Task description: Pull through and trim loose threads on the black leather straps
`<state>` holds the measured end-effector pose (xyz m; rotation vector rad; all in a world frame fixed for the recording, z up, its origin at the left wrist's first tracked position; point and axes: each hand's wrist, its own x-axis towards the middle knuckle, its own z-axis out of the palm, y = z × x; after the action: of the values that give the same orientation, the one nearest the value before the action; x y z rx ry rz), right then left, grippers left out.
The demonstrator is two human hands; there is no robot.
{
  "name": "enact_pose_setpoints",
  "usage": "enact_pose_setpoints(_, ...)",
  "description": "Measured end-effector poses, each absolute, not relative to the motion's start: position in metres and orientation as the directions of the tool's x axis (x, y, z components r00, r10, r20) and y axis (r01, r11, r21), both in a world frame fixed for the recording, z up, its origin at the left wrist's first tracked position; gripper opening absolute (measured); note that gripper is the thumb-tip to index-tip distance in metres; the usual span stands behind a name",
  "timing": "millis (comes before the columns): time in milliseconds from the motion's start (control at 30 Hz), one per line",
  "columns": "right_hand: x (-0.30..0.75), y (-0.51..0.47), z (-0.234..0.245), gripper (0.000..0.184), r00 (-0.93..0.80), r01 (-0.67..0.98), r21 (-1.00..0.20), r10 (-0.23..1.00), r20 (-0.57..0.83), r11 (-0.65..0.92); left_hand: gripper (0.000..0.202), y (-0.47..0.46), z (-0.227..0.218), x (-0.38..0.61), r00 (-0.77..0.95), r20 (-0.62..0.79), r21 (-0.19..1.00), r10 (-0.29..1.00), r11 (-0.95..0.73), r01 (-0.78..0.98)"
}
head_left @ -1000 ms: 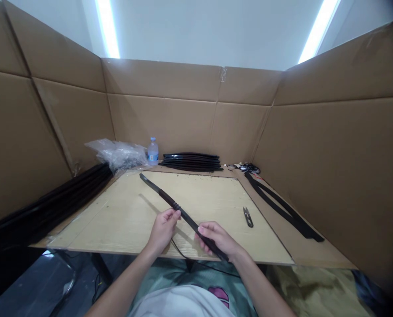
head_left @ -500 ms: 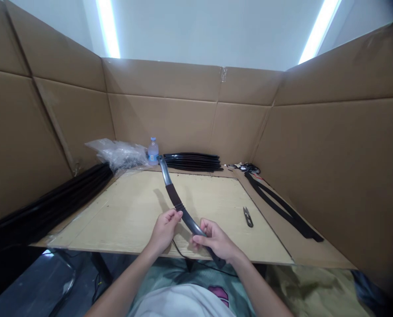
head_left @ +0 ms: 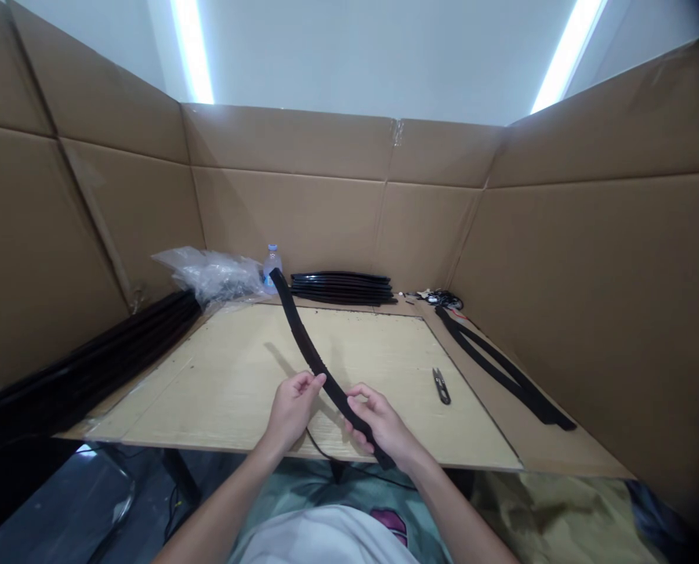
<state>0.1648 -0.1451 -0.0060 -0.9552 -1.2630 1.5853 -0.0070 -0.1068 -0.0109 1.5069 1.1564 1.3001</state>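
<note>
Both my hands hold one long, curved black strip [head_left: 303, 337] over the near edge of a pale wooden board [head_left: 220, 376]. My left hand [head_left: 291, 407] pinches it at mid-length between thumb and fingers. My right hand [head_left: 382, 424] is wrapped round its near end, which pokes out past my wrist. The far end rises up and away toward the back wall, in front of a water bottle [head_left: 269, 265].
Small black snips [head_left: 441, 386] lie on the board right of my hands. A stack of black strips [head_left: 342, 287] sits at the back, more long black strips [head_left: 79, 368] along the left, flat black bands [head_left: 502, 368] at the right. A plastic bag [head_left: 211, 274] lies back left. Cardboard walls enclose everything.
The strip has been rolled and its far end lifted, swinging toward the bottle. It now shows all black, where a brown sleeve and then a grey shiny side showed before. My hands barely moved.
</note>
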Motion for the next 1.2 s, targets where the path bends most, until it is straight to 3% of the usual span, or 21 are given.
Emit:
enact_pose_setpoints(167, 0.1678, -0.1444, -0.0063, 0.046, -0.369, -0.171, -0.97, 0.924, -0.102, -0.175, 0.039, -0.1051, -0.0126, -0.0069, 0.055, 0.2, 0.969, 0.978, -0.206, 0.139)
enact_pose_setpoints(333, 0.1712, -0.1407, -0.009, 0.029, -0.444, -0.151, -0.971, 0.89, -0.099, -0.184, 0.036, -0.1062, -0.0106, -0.0067, 0.086, 0.232, 0.962, 0.969, -0.242, 0.127)
enact_pose_setpoints(600, 0.1726, -0.1393, -0.0111, 0.03, -0.469, -0.163, -0.951, 0.869, -0.159, -0.262, 0.039, -0.107, -0.0095, -0.0067, 0.107, 0.236, 0.953, 0.966, -0.251, 0.17)
enact_pose_setpoints(833, 0.1695, -0.1408, -0.0117, 0.04, -0.337, -0.133, -0.991, 0.941, 0.013, -0.034, 0.042, -0.1083, -0.0106, -0.0057, 0.152, 0.236, 0.946, 0.96, -0.263, 0.188)
enact_pose_setpoints(1033, 0.167, -0.1476, -0.0096, 0.042, -0.409, -0.159, -0.986, 0.912, 0.022, -0.047, 0.042, -0.109, -0.0084, -0.0055, 0.169, 0.261, 0.925, 0.95, -0.296, 0.237)
enact_pose_setpoints(1200, 0.1669, -0.1448, -0.0073, 0.031, -0.366, -0.211, -0.976, 0.93, 0.026, -0.056, 0.043, -0.1091, -0.0089, -0.0055, 0.156, 0.25, 0.933, 0.956, -0.281, 0.226)
